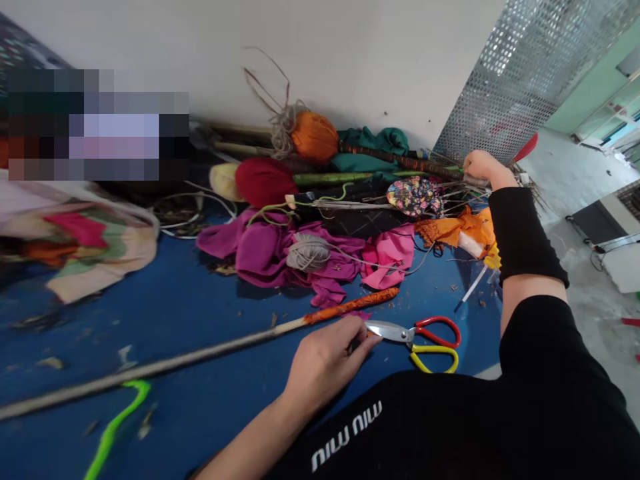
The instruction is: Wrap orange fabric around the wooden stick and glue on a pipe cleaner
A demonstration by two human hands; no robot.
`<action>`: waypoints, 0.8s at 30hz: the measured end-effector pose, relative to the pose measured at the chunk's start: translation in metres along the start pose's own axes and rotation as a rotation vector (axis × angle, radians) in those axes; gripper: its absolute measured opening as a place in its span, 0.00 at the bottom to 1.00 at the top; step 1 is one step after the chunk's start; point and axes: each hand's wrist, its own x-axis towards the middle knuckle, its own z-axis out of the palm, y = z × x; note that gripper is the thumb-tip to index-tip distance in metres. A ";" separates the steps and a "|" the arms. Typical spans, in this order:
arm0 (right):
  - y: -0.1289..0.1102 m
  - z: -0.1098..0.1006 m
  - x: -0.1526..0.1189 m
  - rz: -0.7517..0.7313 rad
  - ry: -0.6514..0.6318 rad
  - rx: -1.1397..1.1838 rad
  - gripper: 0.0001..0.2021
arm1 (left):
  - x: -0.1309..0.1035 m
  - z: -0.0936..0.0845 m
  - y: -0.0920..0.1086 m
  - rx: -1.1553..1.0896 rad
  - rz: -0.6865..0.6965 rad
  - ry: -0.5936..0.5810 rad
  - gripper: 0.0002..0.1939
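My left hand [330,353] is pinched closed beside the blade tips of the scissors [393,331], which have one red and one yellow handle. A trace of orange shows at its fingertips, but what they hold is hidden. Just beyond it lies a long stick [200,360] with orange patterned cloth [350,307] wrapped around its end. My right hand [483,167] reaches to the far right and is closed at the ends of several sticks. A brown stick with wound strips [390,157] runs up to it; whether the fingers grip this stick is hidden.
Along the wall lie an orange cloth bundle [315,137], a red one [265,183] and a flowered one [415,195]. Grey yarn [309,252] rests on purple cloth [260,257]. A green pipe-cleaner-like strand [117,420] lies on the blue table [185,293]. Perforated metal [500,80] stands at right.
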 end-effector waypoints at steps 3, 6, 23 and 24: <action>-0.015 -0.005 0.000 0.081 0.098 -0.001 0.20 | 0.002 0.000 0.004 -0.002 -0.003 0.019 0.17; -0.048 -0.012 0.003 0.016 0.240 0.103 0.19 | 0.001 0.001 0.004 -0.008 -0.021 -0.017 0.15; -0.191 -0.021 0.041 -0.242 0.228 0.278 0.18 | 0.006 0.017 0.011 -0.019 -0.145 -0.234 0.14; -0.192 -0.022 0.043 -0.249 0.235 0.274 0.18 | 0.006 0.018 0.011 -0.016 -0.143 -0.232 0.15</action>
